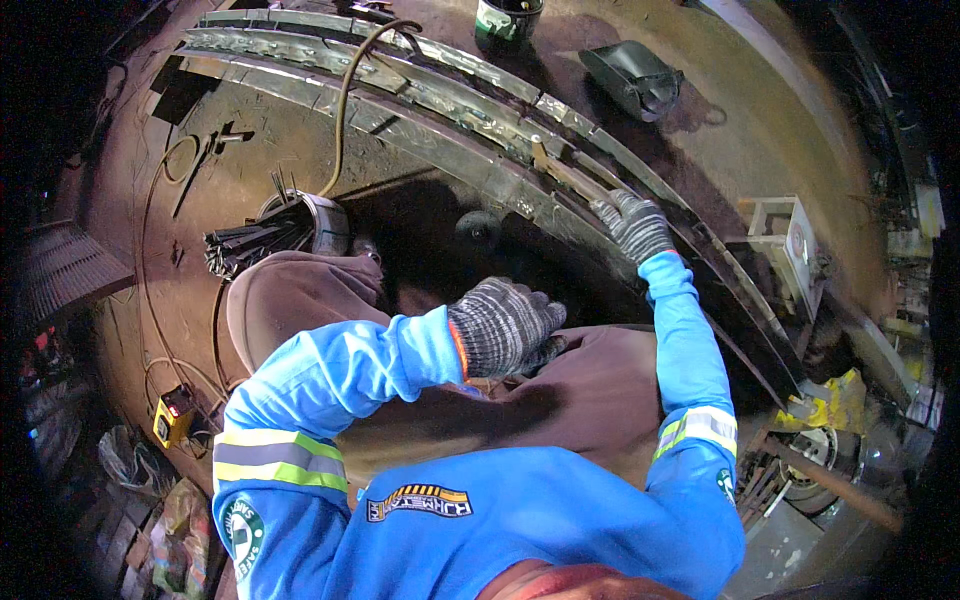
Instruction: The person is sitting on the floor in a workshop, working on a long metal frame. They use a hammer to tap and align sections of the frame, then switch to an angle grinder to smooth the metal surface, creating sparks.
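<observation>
My right hand (637,228), in a striped grey knit glove, is closed around the near end of a slim tan tool (573,177) that looks wooden. The tool's far end touches or lies just over the long curved metal beams (450,118); its exact kind is not clear. My left hand (505,328), gloved alike with an orange cuff, is held above my lap in brown trousers (590,390). Its fingers are curled in, and whatever they may hold is hidden. Bright weld marks and ground patches run along the beams, which arc from far left to near right.
A white bucket (328,225) full of dark rods stands left of my knee. A welding mask (635,80) and a dark green pail (507,22) are beyond the beams. A tan cable (347,110) crosses them. A white stand (785,250) is at right, a yellow device (173,417) at left.
</observation>
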A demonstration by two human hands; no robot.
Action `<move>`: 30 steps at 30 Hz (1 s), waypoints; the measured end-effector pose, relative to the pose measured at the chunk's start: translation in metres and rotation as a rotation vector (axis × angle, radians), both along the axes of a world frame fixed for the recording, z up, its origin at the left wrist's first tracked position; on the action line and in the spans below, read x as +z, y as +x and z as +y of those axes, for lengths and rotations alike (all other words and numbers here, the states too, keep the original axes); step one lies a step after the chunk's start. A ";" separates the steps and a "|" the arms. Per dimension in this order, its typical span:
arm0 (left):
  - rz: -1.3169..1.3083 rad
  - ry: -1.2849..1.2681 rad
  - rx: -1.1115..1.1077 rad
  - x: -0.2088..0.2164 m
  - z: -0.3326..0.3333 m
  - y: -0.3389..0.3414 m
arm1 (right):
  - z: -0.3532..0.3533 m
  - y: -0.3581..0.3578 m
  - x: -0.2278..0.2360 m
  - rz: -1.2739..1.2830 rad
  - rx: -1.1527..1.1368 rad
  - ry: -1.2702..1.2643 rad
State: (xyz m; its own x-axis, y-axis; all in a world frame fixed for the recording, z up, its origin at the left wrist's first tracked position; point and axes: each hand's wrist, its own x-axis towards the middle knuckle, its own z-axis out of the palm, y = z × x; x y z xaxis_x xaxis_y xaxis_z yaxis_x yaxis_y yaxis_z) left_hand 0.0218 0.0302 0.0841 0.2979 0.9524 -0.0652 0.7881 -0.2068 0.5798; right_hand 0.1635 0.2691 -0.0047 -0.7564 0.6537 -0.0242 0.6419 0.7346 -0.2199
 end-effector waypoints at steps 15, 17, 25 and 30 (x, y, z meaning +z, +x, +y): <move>0.021 -0.133 -0.091 0.007 0.001 0.002 | 0.000 0.012 -0.005 0.383 -0.030 -0.389; 0.024 -0.121 -0.087 0.004 0.001 -0.001 | -0.003 0.005 -0.019 0.238 0.012 -0.263; -0.035 0.040 -0.055 -0.003 0.001 0.004 | 0.002 0.009 -0.014 0.373 0.070 -0.244; -0.022 0.047 -0.038 0.000 0.000 -0.001 | -0.004 -0.001 0.017 0.346 -0.070 -0.274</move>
